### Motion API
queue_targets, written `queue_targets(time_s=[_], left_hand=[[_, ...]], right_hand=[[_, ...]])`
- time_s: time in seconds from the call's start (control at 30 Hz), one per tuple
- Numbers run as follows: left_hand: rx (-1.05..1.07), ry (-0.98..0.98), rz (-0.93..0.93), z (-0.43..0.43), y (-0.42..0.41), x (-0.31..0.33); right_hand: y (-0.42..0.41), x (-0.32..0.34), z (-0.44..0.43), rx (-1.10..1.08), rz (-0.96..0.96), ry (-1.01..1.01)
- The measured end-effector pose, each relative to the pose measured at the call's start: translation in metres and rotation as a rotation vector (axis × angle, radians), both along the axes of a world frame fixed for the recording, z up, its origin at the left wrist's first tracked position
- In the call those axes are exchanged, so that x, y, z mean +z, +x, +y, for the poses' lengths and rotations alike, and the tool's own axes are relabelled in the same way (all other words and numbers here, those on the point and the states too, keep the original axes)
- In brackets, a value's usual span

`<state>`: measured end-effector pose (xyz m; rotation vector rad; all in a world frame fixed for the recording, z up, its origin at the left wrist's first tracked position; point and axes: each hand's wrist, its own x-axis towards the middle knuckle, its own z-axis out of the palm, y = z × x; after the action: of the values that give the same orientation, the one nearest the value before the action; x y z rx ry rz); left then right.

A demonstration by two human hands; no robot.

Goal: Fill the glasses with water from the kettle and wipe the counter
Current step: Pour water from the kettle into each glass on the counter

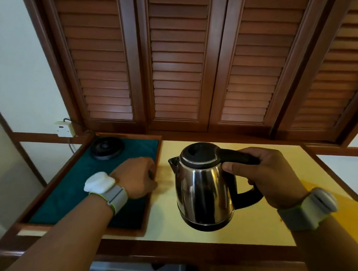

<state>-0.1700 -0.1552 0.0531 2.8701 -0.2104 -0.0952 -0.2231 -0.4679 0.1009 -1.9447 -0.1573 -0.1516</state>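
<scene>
Kettle (204, 187), handle wrapped by right-hand fingers (232, 167)

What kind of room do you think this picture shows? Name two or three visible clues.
Probably a hotel or guest room's tea corner: a steel kettle in the right hand, its power base on a green-lined wooden tray, and louvred wooden shutters behind the counter.

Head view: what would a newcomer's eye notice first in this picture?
First the steel kettle, held upright in the air above the yellow counter by the right hand, whose grip is closed on the black handle. Next the left hand, a fist resting at the right edge of the green-lined tray, where the kettle base sits at the back. No glasses are in view.
</scene>
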Motion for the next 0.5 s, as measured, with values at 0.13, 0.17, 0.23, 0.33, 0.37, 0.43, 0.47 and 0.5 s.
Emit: queue_targets(time_s=[0.13, 0.17, 0.23, 0.33, 0.37, 0.43, 0.47, 0.5], left_hand=[[0.075, 0.086, 0.093, 0.057, 0.007, -0.010], [0.091, 0.129, 0.122, 0.069, 0.009, -0.015], [0.102, 0.185, 0.179, 0.087, 0.010, -0.026], [0.109, 0.147, 0.208, 0.095, 0.014, -0.041], [0.104, 0.114, 0.206, 0.098, 0.015, -0.046], [0.082, 0.094, 0.162, 0.104, 0.018, -0.053], [0.078, 0.099, 0.126, 0.105, 0.019, -0.054], [0.076, 0.101, 0.097, 0.106, 0.020, -0.054]], right_hand=[[-0.001, -0.016, 0.050, -0.027, -0.005, 0.011], [-0.002, -0.019, 0.061, -0.034, -0.012, 0.004], [-0.002, -0.028, 0.085, -0.056, -0.015, 0.001], [-0.004, -0.036, 0.102, -0.087, 0.006, 0.024], [-0.005, -0.039, 0.107, -0.099, 0.010, 0.028], [-0.008, -0.043, 0.115, -0.122, 0.012, 0.027], [-0.009, -0.044, 0.115, -0.129, 0.018, 0.023], [-0.010, -0.046, 0.116, -0.138, 0.020, 0.017]])
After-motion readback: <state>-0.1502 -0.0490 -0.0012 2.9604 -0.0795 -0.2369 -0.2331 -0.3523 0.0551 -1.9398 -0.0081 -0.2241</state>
